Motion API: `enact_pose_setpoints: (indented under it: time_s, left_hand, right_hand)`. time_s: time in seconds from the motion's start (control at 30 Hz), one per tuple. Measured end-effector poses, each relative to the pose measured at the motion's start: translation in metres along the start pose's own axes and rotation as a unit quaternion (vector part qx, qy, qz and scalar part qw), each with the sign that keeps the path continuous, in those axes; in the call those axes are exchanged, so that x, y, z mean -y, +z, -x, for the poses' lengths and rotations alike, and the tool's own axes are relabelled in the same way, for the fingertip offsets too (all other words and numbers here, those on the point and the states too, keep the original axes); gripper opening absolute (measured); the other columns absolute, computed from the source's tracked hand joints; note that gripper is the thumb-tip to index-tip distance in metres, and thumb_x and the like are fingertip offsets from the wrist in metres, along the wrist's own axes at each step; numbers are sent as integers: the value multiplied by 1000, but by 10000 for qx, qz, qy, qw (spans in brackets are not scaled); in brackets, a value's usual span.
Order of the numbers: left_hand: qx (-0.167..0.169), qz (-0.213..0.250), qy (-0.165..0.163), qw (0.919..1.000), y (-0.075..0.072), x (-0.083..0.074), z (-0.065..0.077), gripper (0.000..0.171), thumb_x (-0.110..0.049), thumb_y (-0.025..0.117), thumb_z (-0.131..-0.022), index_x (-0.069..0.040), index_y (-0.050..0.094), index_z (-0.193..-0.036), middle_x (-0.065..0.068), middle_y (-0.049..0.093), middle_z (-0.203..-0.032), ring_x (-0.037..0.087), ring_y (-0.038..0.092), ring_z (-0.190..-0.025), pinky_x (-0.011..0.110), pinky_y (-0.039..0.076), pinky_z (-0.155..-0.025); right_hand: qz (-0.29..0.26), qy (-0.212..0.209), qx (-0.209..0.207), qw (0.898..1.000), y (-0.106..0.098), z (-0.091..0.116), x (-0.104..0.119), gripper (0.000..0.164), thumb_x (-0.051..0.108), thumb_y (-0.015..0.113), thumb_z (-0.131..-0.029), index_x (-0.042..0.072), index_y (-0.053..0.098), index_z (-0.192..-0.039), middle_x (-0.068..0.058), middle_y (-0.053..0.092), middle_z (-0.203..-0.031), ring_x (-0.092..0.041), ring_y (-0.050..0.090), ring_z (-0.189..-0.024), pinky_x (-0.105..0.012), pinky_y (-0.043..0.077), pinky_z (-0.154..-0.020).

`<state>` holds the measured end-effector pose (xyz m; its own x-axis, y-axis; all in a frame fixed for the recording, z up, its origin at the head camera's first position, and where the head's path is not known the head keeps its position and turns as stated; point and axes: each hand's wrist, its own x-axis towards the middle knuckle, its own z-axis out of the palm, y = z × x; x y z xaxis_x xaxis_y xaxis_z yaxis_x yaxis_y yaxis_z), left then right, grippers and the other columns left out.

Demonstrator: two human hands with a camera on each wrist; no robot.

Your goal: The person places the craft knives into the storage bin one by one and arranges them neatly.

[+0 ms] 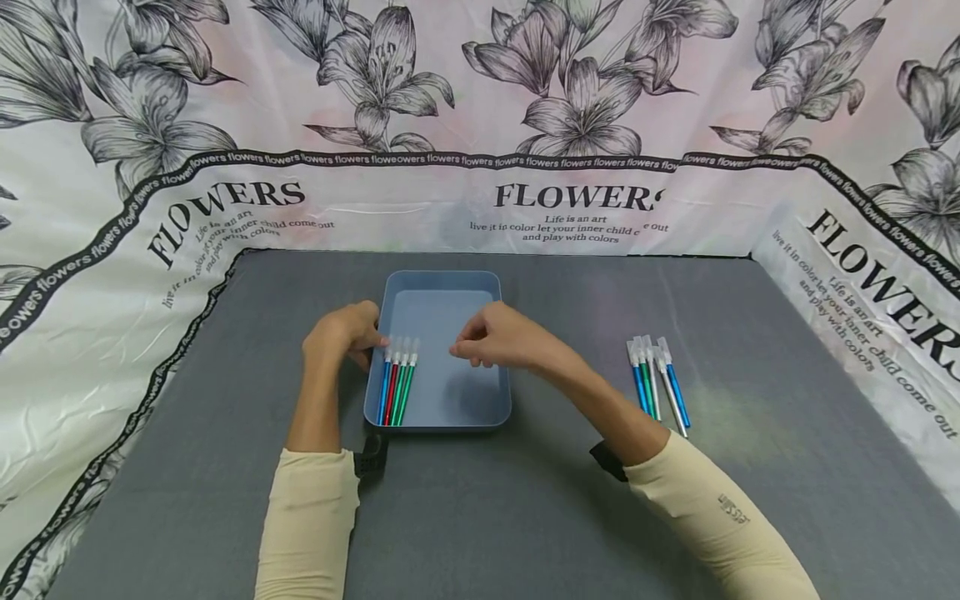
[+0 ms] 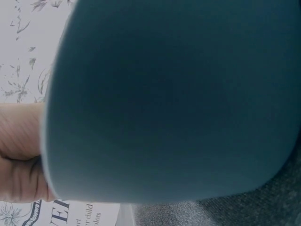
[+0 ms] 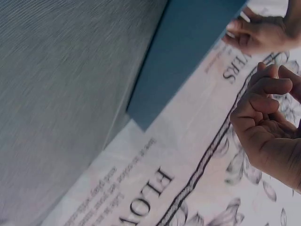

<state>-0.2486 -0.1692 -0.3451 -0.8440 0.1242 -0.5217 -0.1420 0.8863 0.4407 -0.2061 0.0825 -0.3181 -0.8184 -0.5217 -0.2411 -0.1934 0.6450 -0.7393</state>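
A shallow blue-grey tray (image 1: 461, 287) lies on the dark cloth. Inside, along its left wall, several pens (image 1: 397, 387) with pale caps line up side by side: blue, red and green. My left hand (image 1: 341, 333) holds the tray's left rim, thumb over the edge by the pen caps. From the left wrist view, the tray's outer wall (image 2: 169, 103) covers most of that grip. Above the tray's middle hovers my right hand (image 1: 498, 337), fingers loosely curled. The right wrist view shows nothing in these fingers (image 3: 256, 110).
To the right of the tray, several more capped pens (image 1: 660, 383) lie in a loose group, blue, green and silver. A white flower-printed sheet (image 1: 420, 208) borders the grey cloth (image 1: 570, 508) at the back and sides.
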Motion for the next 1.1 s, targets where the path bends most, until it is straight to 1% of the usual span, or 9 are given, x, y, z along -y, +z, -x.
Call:
enact_pose_setpoints:
  time_s: [0.1,0.23,0.33,0.47,0.53,0.63,0.73,0.9,1.1]
  left_hand:
    - [0,-6,10,10000,0,-2,0,44,-15,58,-108,11,47,-142,31,65,-134,29,80,-95,53,47,-113]
    - [-25,34,16,10000,1,-1,2,44,-14,58,-108,11,47,-142,31,65,-133,29,80,-95,53,48,-111]
    - [-53,33,33,10000,2,-1,2,41,-14,59,-108,10,49,-139,29,68,-129,28,80,-93,51,50,-107]
    - [-36,-35,148,9999,1,0,2,36,-14,59,-107,10,53,-134,28,72,-122,28,80,-92,49,53,-102]
    - [-6,-35,202,9998,1,0,2,37,-13,59,-107,11,53,-134,28,73,-121,28,80,-93,49,53,-103]
    - [-11,-28,182,9998,0,2,2,38,-14,60,-107,11,53,-135,28,72,-122,29,80,-94,49,53,-103]
    - [-9,-77,185,9998,-1,2,3,38,-14,59,-107,11,52,-135,29,72,-122,29,80,-94,49,53,-102]
    - [36,-36,227,9997,0,-1,3,36,-13,59,-108,12,53,-134,29,72,-122,29,79,-96,47,54,-100]
    - [23,-106,164,9998,2,-1,2,39,-15,59,-108,11,52,-135,29,70,-125,30,79,-97,48,53,-102]
  right_hand:
    - [-15,95,-209,9997,-10,13,-7,22,24,68,-100,5,78,-107,-4,71,-84,-19,64,-82,-30,52,-75]
    - [60,101,-376,9992,-21,25,-18,23,23,67,-101,3,76,-110,-10,75,-95,-22,68,-87,-29,53,-77]
    - [219,129,-499,9984,-30,35,-27,25,22,65,-103,1,75,-112,-14,75,-97,-25,69,-89,-29,54,-76]
    - [388,351,-695,9962,-42,47,-42,28,22,63,-103,-1,73,-115,-11,73,-94,-25,68,-88,-30,54,-76]
    - [472,434,-774,9949,-47,53,-49,29,22,63,-103,-2,73,-115,-12,73,-95,-25,67,-88,-31,53,-76]
    - [649,484,-852,9931,-53,60,-58,29,22,63,-103,-3,74,-114,-13,75,-95,-21,67,-84,-31,53,-75]
    - [943,437,-827,9911,-58,66,-67,28,22,64,-102,-3,75,-106,-12,74,-89,-18,63,-76,-32,50,-69]
    - [1295,679,-703,9868,-67,77,-85,27,20,65,-102,-4,75,-95,-10,69,-78,-16,56,-69,-32,45,-63]
    - [1688,1140,-531,9776,-78,88,-110,27,17,66,-99,-9,76,-100,-17,74,-87,-19,62,-74,-33,49,-64]
